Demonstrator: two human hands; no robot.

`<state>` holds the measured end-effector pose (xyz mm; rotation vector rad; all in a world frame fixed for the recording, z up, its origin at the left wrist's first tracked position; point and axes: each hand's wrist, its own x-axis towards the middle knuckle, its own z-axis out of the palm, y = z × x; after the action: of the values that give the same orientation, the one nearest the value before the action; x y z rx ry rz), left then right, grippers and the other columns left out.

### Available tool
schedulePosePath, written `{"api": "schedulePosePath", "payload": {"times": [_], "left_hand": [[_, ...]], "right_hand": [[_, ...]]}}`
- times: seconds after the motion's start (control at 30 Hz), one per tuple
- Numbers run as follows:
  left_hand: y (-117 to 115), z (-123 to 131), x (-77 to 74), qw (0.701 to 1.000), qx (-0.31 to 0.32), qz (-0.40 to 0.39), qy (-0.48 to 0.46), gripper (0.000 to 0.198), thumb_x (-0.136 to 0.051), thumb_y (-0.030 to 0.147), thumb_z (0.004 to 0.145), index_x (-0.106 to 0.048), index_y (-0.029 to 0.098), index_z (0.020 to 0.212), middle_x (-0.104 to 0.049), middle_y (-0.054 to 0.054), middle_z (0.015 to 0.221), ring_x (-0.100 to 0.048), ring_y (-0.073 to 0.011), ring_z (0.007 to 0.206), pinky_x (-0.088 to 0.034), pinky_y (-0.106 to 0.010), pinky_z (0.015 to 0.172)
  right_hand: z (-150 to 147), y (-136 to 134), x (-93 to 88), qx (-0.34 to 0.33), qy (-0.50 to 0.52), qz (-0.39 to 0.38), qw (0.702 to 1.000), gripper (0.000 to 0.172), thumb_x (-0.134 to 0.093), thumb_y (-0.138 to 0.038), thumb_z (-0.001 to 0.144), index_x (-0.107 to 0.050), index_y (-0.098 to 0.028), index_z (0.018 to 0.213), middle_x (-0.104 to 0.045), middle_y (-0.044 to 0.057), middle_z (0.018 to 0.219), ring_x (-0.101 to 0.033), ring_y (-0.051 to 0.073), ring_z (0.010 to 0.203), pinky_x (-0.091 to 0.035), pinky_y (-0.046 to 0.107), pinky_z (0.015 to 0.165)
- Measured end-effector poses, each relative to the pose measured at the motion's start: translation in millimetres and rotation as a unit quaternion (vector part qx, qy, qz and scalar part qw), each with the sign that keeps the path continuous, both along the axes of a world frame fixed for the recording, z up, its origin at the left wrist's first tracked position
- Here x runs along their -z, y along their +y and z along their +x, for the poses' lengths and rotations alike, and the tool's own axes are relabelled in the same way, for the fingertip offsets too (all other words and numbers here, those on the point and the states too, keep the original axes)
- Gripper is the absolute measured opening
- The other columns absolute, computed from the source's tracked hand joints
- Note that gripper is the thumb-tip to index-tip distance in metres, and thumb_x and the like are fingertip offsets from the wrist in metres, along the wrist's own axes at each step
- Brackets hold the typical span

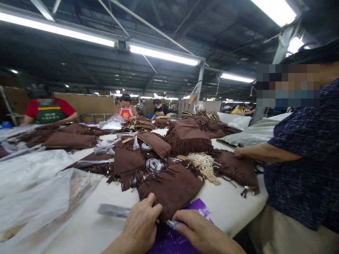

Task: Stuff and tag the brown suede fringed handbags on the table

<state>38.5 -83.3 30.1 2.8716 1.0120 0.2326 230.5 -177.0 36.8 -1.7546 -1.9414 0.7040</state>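
A brown suede fringed bag (171, 188) lies on the white table (87, 225) right in front of me. My left hand (141, 224) grips its near edge, thumb on top. My right hand (197, 231) pinches the same edge by a small plastic-wrapped metal part (172, 223). Under the bag and my hands lies a purple sheet (172, 241).
More brown fringed bags (188, 139) are piled across the table, with clear plastic bags (31, 190) at the left and a bundle of cream string tags (203, 162). A person in a dark patterned shirt (304, 169) stands close at right, hand on a bag. Other workers sit at the far side.
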Motion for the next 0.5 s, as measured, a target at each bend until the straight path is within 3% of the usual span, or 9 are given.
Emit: {"api": "schedulePosePath", "payload": {"times": [0.17, 0.27, 0.4, 0.5], "left_hand": [[10, -5, -7.8, 0.998, 0.042, 0.041, -0.009, 0.011, -0.061, 0.023, 0.085, -0.061, 0.026, 0.095, -0.059, -0.003, 0.099, -0.058, -0.0221, 0.089, -0.047, -0.033, 0.077], [25, -15, -12.5, 0.994, 0.051, 0.092, 0.022, 0.007, -0.057, 0.024, 0.092, -0.061, 0.023, 0.099, -0.063, -0.003, 0.094, -0.057, -0.0207, 0.088, -0.046, -0.031, 0.077], [50, -49, -16.9, 0.991, -0.007, 0.123, 0.041, 0.01, -0.054, 0.017, 0.094, -0.062, 0.021, 0.097, -0.064, -0.005, 0.091, -0.057, -0.0213, 0.089, -0.044, -0.031, 0.077], [58, -76, -9.3, 0.993, -0.048, 0.098, 0.046, 0.017, -0.052, 0.012, 0.091, -0.064, 0.021, 0.099, -0.065, -0.006, 0.093, -0.057, -0.0233, 0.091, -0.043, -0.034, 0.078]], "right_hand": [[-9, 13, -13.3, 0.007, -0.008, 0.04, 0.999, 0.02, -0.05, -0.029, 0.093, -0.065, -0.021, 0.082, -0.069, 0.0, 0.081, -0.062, 0.016, 0.079, -0.038, 0.024, 0.069], [-3, 23, -11.0, 0.019, -0.039, 0.078, 0.996, 0.025, -0.045, -0.031, 0.095, -0.061, -0.021, 0.079, -0.067, 0.0, 0.077, -0.062, 0.018, 0.076, -0.038, 0.026, 0.068], [58, 31, 11.8, 0.081, -0.086, 0.104, 0.988, 0.029, -0.038, -0.035, 0.092, -0.055, -0.023, 0.072, -0.066, 0.004, 0.07, -0.063, 0.022, 0.07, -0.041, 0.03, 0.064], [118, 32, 39.8, 0.159, -0.13, 0.127, 0.97, 0.031, -0.037, -0.038, 0.089, -0.052, -0.026, 0.065, -0.067, 0.006, 0.066, -0.065, 0.026, 0.067, -0.044, 0.035, 0.064]]}}
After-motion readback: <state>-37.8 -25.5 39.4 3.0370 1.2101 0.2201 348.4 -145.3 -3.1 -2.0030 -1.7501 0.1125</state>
